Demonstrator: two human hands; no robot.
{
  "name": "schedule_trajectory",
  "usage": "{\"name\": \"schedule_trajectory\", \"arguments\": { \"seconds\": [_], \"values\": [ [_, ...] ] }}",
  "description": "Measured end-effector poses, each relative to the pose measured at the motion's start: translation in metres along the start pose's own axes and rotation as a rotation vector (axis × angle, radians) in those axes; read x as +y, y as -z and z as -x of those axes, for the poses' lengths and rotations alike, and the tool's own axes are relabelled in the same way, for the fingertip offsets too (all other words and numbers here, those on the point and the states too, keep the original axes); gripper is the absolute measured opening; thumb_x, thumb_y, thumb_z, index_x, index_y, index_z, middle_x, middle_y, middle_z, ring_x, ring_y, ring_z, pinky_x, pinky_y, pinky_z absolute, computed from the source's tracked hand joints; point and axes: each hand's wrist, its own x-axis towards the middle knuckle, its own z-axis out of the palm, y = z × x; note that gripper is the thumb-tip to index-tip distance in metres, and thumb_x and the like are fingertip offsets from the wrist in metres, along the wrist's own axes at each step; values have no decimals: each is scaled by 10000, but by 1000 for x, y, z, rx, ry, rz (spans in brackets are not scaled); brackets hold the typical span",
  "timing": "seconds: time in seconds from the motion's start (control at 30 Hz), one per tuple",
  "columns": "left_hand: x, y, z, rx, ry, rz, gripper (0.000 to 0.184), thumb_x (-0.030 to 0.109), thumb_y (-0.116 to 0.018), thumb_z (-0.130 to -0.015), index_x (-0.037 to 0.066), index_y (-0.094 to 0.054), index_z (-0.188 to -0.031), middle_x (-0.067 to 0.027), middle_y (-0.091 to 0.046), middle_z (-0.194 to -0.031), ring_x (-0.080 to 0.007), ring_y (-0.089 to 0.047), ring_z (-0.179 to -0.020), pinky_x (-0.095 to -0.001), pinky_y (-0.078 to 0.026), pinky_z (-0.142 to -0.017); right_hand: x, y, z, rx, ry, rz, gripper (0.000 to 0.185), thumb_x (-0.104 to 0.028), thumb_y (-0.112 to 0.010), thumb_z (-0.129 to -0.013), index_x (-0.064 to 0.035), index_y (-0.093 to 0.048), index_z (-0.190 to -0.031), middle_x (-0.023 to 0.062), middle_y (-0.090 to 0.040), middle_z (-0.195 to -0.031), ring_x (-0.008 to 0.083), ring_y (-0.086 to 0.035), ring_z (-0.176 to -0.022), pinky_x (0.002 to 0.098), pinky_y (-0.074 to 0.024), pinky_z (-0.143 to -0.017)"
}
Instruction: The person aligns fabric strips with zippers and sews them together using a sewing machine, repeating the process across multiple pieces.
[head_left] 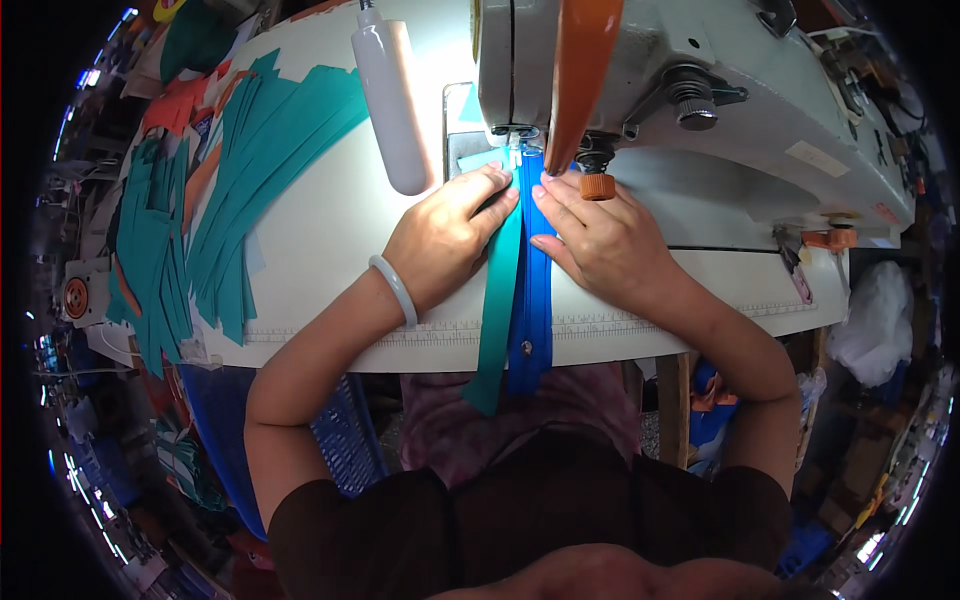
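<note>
A green fabric strip (501,300) and a blue zipper (537,300) lie side by side under the needle area of the sewing machine (518,135). Both hang over the table's front edge. The zipper's metal slider (527,348) shows near its lower end. My left hand (450,228) pinches the green strip between thumb and forefinger, just in front of the presser foot. My right hand (605,235) rests with fingers stretched and apart, their tips on the zipper's right edge. What lies beneath the fingertips is hidden.
Several green strips (280,140) are piled at the left of the white table (330,235), near red fabric pieces (175,105). A white lamp (392,110) stands left of the needle. A printed ruler (420,332) runs along the front edge. Small snips (793,265) lie right.
</note>
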Motion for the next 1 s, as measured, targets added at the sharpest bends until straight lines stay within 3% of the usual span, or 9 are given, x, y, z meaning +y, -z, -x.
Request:
{"name": "schedule_trajectory", "arguments": {
  "seconds": [0.3,0.43,0.47,0.63,0.7,0.73,0.8,0.87,1.0],
  "values": [
    [-4,0,-6,10,3,-43,427,-3,-712,-836,28,-681,-1261,-132,-630,-1324,-319,-665,-1146,-382,-557,-961,6,-1,-5,44,-58,-30,399,-215,-728,-906,21,-678,-1224,153,-692,-1245,282,-666,-1070,385,-523,-962],
    [0,-2,0,-132,170,18,434,-14,-649,-898,49,-648,-1328,-149,-616,-1364,-316,-647,-1205,-362,-546,-993,-31,7,42,181,13,-197,232,-199,-699,-911,-44,-686,-1082,92,-696,-1022,241,-660,-942,364,-527,-839],
    [10,3,-1,-130,173,85,426,-2,-643,-912,65,-647,-1333,-153,-580,-1421,-343,-614,-1259,-376,-535,-1016,-57,19,60,192,-6,-264,186,-176,-688,-905,-70,-668,-1057,56,-655,-904,206,-641,-797,335,-522,-722],
    [52,23,21,-141,-53,203,225,122,-670,-923,64,-687,-1140,-149,-562,-1443,-379,-552,-1333,-574,-390,-1144,-127,-10,147,161,-234,-494,209,-214,-680,-948,-82,-663,-1108,40,-630,-750,207,-581,-518,328,-473,-491],
    [60,40,42,-242,-208,158,161,129,-665,-925,73,-688,-1075,-131,-620,-1364,-358,-565,-1326,-593,-385,-1144,-138,-25,155,121,-702,-865,247,-244,-687,-967,-55,-657,-1122,41,-640,-671,235,-571,-468,346,-475,-477],
    [67,46,54,-312,-277,130,164,125,-674,-911,73,-685,-1066,-124,-638,-1327,-348,-584,-1294,-574,-397,-1137,-142,-28,153,82,-742,-920,235,-241,-693,-965,-39,-667,-1084,40,-646,-650,223,-560,-463,327,-465,-477],
    [82,55,73,-388,-359,94,168,120,-682,-898,73,-682,-1058,-116,-656,-1290,-337,-603,-1263,-555,-410,-1129,-149,-36,145,61,-785,-978,230,-237,-700,-963,-24,-677,-1047,40,-651,-630,210,-550,-459,308,-455,-478],
    [98,57,88,-570,-356,171,216,148,-708,-867,67,-674,-1064,-135,-646,-1280,-325,-616,-1202,-516,-425,-1110,-150,-44,141,69,-614,-1339,247,-241,-678,-949,-3,-712,-888,75,-661,-605,232,-577,-489,333,-467,-504],
    [114,49,106,-577,-314,-32,317,191,-740,-831,64,-675,-1113,-154,-633,-1290,-333,-612,-1173,-496,-430,-1097,-155,-20,143,119,-643,-1517,221,-204,-681,-934,-5,-720,-845,74,-643,-573,211,-551,-478,318,-458,-508]
  ]
}}
